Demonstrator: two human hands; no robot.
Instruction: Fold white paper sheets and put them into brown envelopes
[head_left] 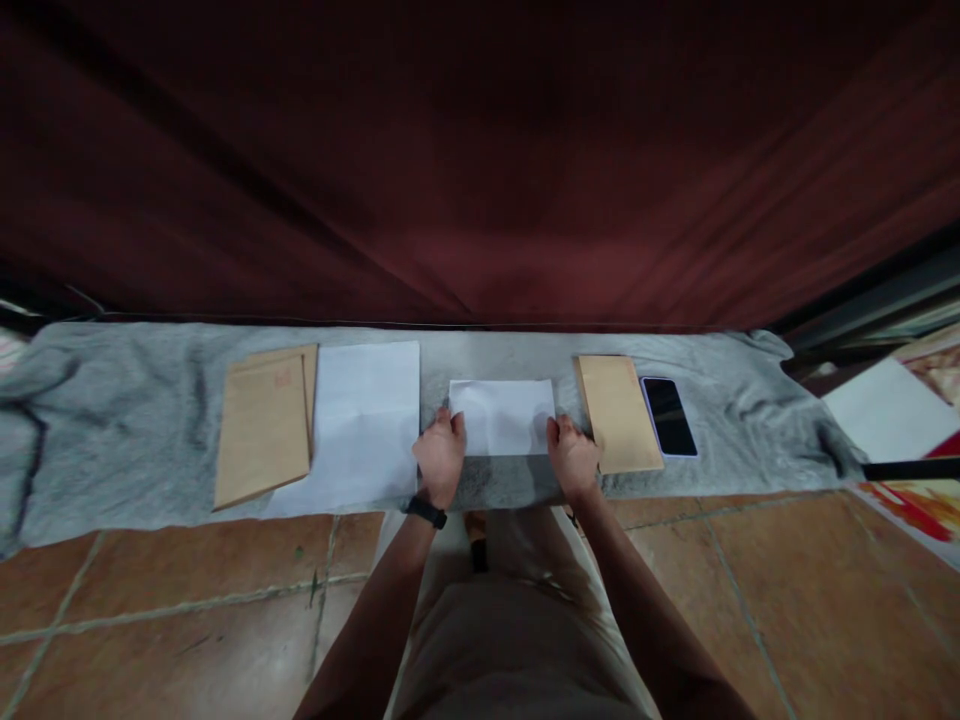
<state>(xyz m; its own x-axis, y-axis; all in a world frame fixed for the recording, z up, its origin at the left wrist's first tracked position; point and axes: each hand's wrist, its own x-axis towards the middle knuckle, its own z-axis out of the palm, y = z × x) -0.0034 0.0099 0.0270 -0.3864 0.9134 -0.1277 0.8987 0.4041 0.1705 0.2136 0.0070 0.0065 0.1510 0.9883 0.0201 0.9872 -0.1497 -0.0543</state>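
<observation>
Grey cloth (150, 420) lies in a long strip over a floor of reddish-brown tiles (187, 590), with a dark red curtain (480, 150) hanging behind it. At the middle of the cloth is a folded white paper (504, 416). The left hand (440, 455) rests on its left edge and the right hand (572, 456) on its right edge. The fingers of each are bent and close together, and whether they pinch or only press cannot be told. To the left lie white sheets (367, 420) and brown envelopes (264, 425), one with a faint red mark too small to read. To the right lie another brown envelope (618, 412) and a dark-screened phone (668, 416).
</observation>
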